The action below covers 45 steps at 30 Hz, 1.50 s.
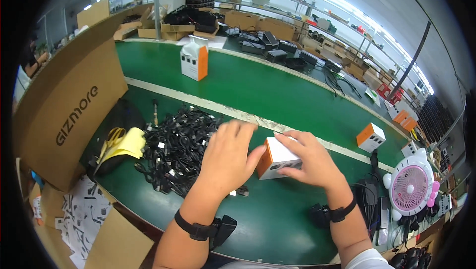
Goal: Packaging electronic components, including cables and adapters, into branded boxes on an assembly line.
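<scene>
a green workbench (277,219) stretches across the view, with a big brown cardboard carton (74,90) at its left. on the bench lies a tangled heap of black cables (173,155). the left hand (225,157), open and holding nothing, is at the heap's right edge. the right hand (313,164) grips, thumb and fingers parted, the white-and-orange box (280,157) just right of the left thumb; i cannot tell if that thumb touches it.
</scene>
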Motion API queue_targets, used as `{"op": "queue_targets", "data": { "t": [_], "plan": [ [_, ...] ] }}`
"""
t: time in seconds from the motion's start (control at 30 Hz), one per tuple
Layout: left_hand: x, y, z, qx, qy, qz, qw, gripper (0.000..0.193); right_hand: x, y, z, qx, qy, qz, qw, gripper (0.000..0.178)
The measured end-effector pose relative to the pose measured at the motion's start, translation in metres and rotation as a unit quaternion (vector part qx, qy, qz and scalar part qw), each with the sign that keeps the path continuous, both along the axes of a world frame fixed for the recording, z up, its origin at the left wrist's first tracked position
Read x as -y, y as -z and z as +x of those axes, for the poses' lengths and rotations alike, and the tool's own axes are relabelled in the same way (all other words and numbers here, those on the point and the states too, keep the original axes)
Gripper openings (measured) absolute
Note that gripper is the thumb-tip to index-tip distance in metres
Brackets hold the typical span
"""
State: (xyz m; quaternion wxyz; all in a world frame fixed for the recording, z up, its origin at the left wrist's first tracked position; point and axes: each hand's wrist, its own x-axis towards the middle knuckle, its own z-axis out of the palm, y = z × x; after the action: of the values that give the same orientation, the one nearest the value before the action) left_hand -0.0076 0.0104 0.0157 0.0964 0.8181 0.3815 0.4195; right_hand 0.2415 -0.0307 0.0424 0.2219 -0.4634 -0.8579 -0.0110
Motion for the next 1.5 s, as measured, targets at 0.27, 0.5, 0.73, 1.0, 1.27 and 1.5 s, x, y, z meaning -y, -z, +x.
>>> {"op": "queue_targets", "data": {
  "t": [0.27, 0.5, 0.73, 1.0, 1.27, 1.5],
  "plan": [
    [0.012, 0.025, 0.004, -0.317, 0.0, -0.113, 0.942, 0.049, -0.101, 0.006, 0.054, -0.077, 0.243, 0.215, 0.943, 0.065],
    [0.03, 0.006, -0.005, -0.352, -0.001, -0.089, 0.932, 0.044, -0.195, 0.064, 0.137, 0.024, 0.282, 0.159, 0.946, 0.065],
    [0.026, 0.013, 0.001, -0.336, 0.032, -0.051, 0.94, 0.023, -0.232, 0.013, 0.052, 0.051, 0.257, 0.272, 0.926, 0.05],
    [0.022, 0.038, 0.027, -0.215, 0.081, -0.054, 0.972, 0.012, -0.338, 0.012, -0.098, -0.17, 0.148, 0.004, 0.974, 0.101],
    [0.017, 0.022, 0.022, -0.242, 0.112, -0.071, 0.961, 0.009, -0.409, 0.06, -0.137, -0.432, 0.144, -0.095, 0.885, 0.104],
    [0.014, 0.025, 0.009, -0.182, 0.086, 0.0, 0.98, 0.008, -0.321, 0.068, -0.078, -0.526, 0.024, -0.196, 0.827, 0.074]
  ]
}}
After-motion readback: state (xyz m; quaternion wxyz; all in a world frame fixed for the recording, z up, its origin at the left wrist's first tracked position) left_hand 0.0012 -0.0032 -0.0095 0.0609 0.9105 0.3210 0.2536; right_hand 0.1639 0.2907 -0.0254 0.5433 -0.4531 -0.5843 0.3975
